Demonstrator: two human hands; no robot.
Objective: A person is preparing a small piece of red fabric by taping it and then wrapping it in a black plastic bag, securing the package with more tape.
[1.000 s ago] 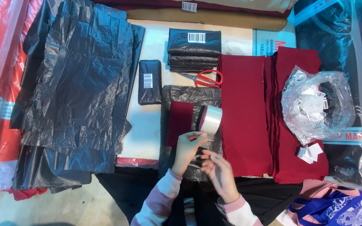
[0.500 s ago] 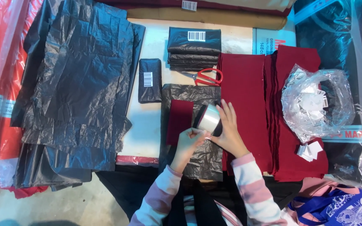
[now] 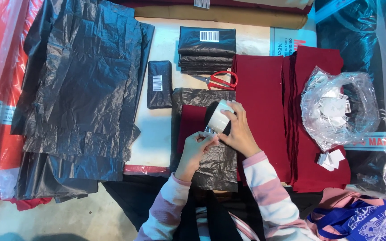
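- right hand [image 3: 240,131] wrapped round a roll of tape [image 3: 220,117], shiny and round, over the crinkly black bag [image 3: 213,165] near the desk's front edge
- left hand [image 3: 196,149] pinching the tape's loose end
- red-handled scissors [image 3: 220,80] just behind

The roll of clear tape [image 3: 220,117], white-cored, is tilted on its edge above the black plastic bag [image 3: 211,160], with its free end drawn out toward the lower left. The bag lies flat, crinkled and glossy, half wrapped over a folded dark red cloth [image 3: 192,127] whose upper left part shows.
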